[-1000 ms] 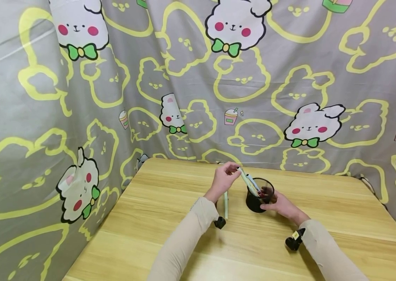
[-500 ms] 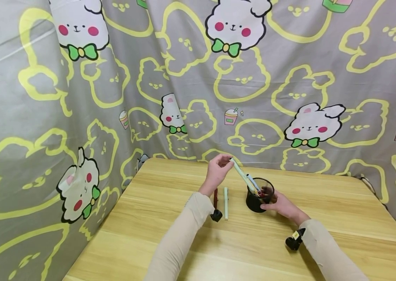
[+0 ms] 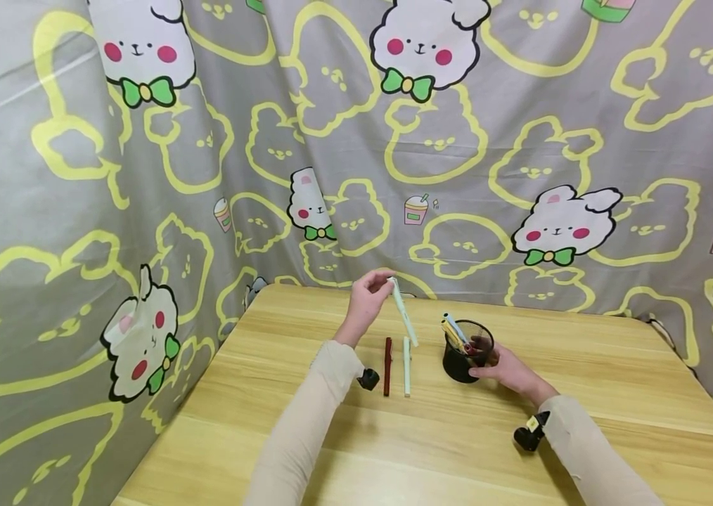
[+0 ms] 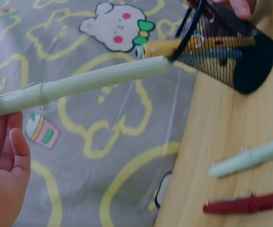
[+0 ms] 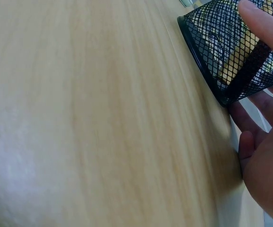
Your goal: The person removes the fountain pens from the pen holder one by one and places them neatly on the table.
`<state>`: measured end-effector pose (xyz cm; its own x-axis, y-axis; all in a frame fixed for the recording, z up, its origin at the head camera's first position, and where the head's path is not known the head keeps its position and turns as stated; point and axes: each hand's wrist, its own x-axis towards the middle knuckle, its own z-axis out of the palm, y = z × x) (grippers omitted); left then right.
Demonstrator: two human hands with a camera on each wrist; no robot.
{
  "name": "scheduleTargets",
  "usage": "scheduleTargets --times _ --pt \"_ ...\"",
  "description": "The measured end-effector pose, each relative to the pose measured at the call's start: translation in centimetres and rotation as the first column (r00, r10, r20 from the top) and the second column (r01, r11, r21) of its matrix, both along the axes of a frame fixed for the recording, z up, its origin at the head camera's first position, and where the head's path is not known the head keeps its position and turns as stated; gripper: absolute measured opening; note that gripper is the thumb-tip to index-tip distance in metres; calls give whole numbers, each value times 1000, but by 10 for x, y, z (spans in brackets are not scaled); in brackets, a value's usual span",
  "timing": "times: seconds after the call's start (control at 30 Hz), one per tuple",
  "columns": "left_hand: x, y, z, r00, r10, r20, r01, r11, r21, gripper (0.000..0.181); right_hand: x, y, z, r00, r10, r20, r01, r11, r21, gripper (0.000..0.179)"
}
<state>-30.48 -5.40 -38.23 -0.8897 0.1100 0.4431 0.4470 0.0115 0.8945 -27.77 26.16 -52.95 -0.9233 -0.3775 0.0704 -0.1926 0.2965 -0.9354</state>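
Note:
My left hand (image 3: 364,303) pinches a pale green pen (image 3: 404,313) by its capped end, in the air left of a black mesh pen holder (image 3: 460,368). In the left wrist view, thumb and fingers of this hand (image 4: 6,175) meet at the tip of the cap. Around the holder's right side, my right hand (image 3: 511,372) keeps its grip; the right wrist view has a finger and the palm (image 5: 271,170) at the mesh. A blue pen (image 3: 452,323), a yellow pen (image 3: 448,329) and something red stand in the holder. Their lower parts show only through the mesh.
On the wooden table (image 3: 458,450), a dark red pen (image 3: 387,367) and a second pale green pen (image 3: 407,367) lie side by side, left of the holder. A patterned grey curtain (image 3: 344,154) hangs behind the table and along its left.
My left hand has drawn the pale green pen up out of the holder and carried it left. The dark red pen is now uncovered. My right hand and the holder have stayed put.

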Motion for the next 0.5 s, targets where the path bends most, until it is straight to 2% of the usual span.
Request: scheduleTargets --times 0.37,0.5 --pt "-4 -31 -10 996 25 84 -15 994 -109 21 1 -1 1 1000 -4 -20 3 1000 -7 77" --pt "-4 -37 -16 991 20 132 -1 990 -144 21 1 -1 2 1000 -2 -15 2 1000 -8 78"
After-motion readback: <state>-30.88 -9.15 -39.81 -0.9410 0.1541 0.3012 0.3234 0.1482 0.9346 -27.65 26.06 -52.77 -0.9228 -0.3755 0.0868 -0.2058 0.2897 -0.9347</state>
